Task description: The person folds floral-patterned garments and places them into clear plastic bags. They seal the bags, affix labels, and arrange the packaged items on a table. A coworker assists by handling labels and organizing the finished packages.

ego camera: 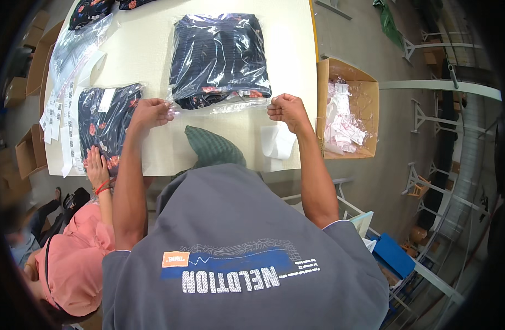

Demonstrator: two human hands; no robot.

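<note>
A folded dark floral garment (219,57) lies inside a clear plastic bag on the cream table. My left hand (153,112) pinches the bag's near left corner. At the near right corner, my right hand (286,111) has its fingers closed on the plastic edge. Left of my left hand is another folded dark floral garment (102,119) with a white tag (107,100) on top; a co-worker's hand rests on its near end. A green checked cloth (213,146) lies at the near table edge between my forearms.
Beside the table's right edge stands a cardboard box (370,115) with crumpled white and pink scraps. A curled white paper (278,142) lies near my right forearm. Label strips (67,132) and clear plastic bags (77,53) cover the table's left side. A co-worker in pink (77,255) is at my left.
</note>
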